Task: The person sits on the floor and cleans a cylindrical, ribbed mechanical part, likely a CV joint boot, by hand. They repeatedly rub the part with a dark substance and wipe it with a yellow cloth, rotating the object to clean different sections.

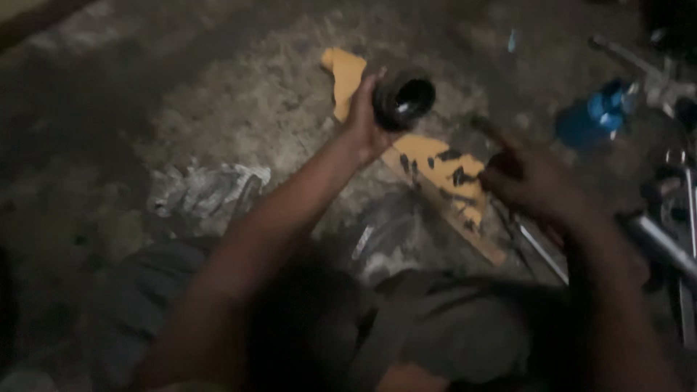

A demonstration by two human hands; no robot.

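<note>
**Dark ring-shaped part held up over a stained floor**

The left hand grips a dark, round, hollow metal part, fingers wrapped around its side, its open mouth turned toward the camera and raised above the ground. The right hand is blurred; it seems to close around a thin dark tool whose tip points up and left toward the part, but how firmly it clasps cannot be told.

Beneath the hands lies a torn piece of yellow-orange cardboard, smeared with black marks, running diagonally from behind the part down to the right. To the upper right sits a blue container, its shape unclear in the dim light, beside grey metal pieces. Shiny metal rods lie along the right edge. A crumpled pale rag rests on the left.

The surface is rough, dusty, dark-stained concrete floor. The person's knees fill the bottom of the view.
</note>
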